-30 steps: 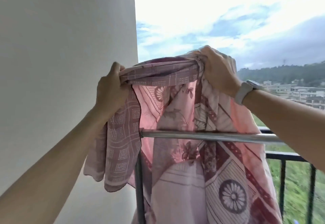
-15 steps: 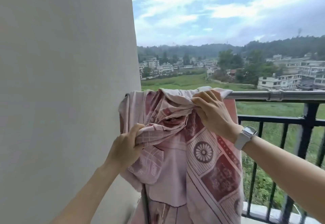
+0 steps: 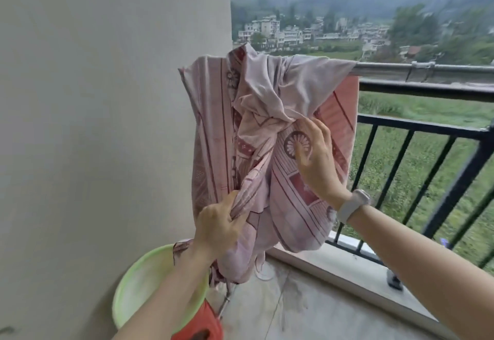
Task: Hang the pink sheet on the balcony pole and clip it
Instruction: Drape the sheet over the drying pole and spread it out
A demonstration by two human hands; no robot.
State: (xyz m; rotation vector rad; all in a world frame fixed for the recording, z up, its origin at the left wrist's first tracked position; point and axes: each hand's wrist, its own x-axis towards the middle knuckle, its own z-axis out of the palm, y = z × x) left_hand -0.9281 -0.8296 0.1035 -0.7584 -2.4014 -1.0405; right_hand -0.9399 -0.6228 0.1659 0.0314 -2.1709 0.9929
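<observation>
The pink sheet (image 3: pixel 267 115) is hanging bunched over the end of the steel balcony pole (image 3: pixel 427 68), next to the wall (image 3: pixel 107 99). The left hand (image 3: pixel 217 226) is gripping a gathered fold of its lower edge, fingers and thumb curled round the cloth. The right hand (image 3: pixel 314 152), watch (image 3: pixel 351 204) on its wrist, is pinching a knot of folds up and to the right of that grip, its other fingers lying loosely against the flower-wheel print.

Above both grips the sheet is sitting in a thick twist and covering only a short stretch of pole, so more weight is likely hanging on the near side. A firm downward tug from the left hand could drag the whole bundle off, towards the green basin (image 3: pixel 139 286) and orange stool (image 3: pixel 200 323) below that grip. Pulling sideways with the right hand before the twist is loosened could tighten the tangle. No clip is visible, so the cloth is probably staying free to slide until one is fetched.
</observation>
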